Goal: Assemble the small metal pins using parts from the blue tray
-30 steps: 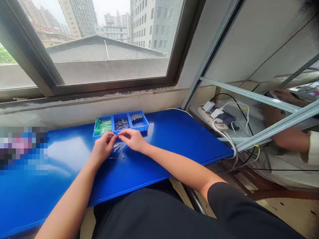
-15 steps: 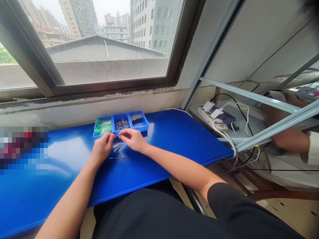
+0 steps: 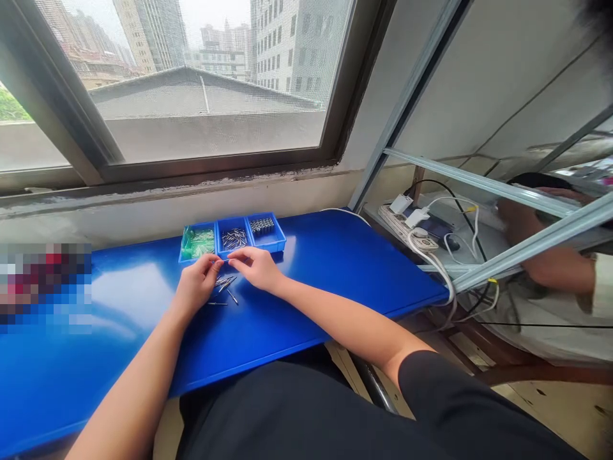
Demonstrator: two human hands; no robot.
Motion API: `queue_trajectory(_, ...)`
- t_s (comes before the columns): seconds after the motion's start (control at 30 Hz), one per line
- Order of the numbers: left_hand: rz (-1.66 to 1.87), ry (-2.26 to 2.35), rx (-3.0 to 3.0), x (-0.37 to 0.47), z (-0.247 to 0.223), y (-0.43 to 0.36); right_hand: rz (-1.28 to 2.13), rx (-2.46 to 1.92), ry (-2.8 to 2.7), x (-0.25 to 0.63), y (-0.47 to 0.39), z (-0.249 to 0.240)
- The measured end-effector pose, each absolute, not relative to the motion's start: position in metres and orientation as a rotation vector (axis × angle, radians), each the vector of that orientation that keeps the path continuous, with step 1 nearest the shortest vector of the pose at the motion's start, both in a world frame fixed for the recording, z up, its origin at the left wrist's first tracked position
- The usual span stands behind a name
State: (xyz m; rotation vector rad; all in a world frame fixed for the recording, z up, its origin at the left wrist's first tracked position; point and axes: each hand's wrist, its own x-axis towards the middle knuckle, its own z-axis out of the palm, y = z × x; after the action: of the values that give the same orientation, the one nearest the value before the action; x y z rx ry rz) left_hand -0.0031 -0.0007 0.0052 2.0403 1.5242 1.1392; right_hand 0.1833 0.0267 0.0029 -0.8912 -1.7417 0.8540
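My left hand (image 3: 200, 281) and my right hand (image 3: 256, 267) meet fingertip to fingertip in front of the blue divided tray. Both are closed in a pinch. A tiny thin piece (image 3: 225, 260) spans the gap between them, too small to name. Just below the hands, several slim silvery metal pins (image 3: 232, 297) lie loose on the blue table (image 3: 306, 306), partly hidden by my left hand. Behind them, the tray (image 3: 275, 247) holds green and clear plastic bits (image 3: 201, 240) at left, a heap of slim metal pins (image 3: 234, 238) in the middle, and short metal cylinders (image 3: 262, 225) at right.
A window (image 3: 215, 134) and sill run behind the table. Right of it stands a metal frame (image 3: 479, 182), with a power strip (image 3: 407, 227), chargers and cables. Another person's arm (image 3: 550, 262) shows beyond the frame. A blurred patch covers the far left.
My left fingertips have shifted very slightly toward the right hand, and less of the thin piece shows between them. The tray and loose pins stay in place.
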Motion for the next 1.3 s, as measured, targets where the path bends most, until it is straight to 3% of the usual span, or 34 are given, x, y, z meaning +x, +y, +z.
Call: queue_trajectory(1.3,1.302,1.400,2.037,-0.0010,0.0042,-0.0018,0.908,-0.887,-1.763,0.1842,0.0238,0.0070)
